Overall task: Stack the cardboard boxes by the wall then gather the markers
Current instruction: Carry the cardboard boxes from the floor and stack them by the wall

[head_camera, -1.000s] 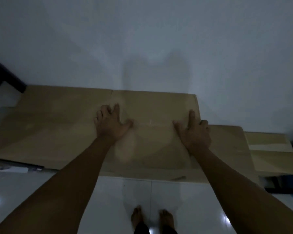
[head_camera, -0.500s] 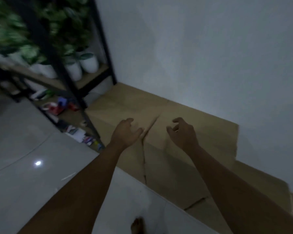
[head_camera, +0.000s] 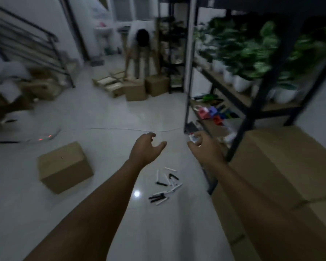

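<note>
fingers of both hands hang loosely curled and apart, holding nothing: left hand [head_camera: 146, 147], right hand [head_camera: 205, 148]. a second ago they pressed flat on the stacked cardboard boxes [head_camera: 282, 166], now at the right; the view has swung to the floor, where the scattered markers [head_camera: 165, 185] lie below the hands and one loose cardboard box [head_camera: 64, 166] remains. gathering or another box likely comes next. no writing is readable.

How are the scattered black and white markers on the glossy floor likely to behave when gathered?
The black and white markers look round, so they probably roll. The glossy white floor may let them slide. Being thin and light, several likely fit one hand.
</note>
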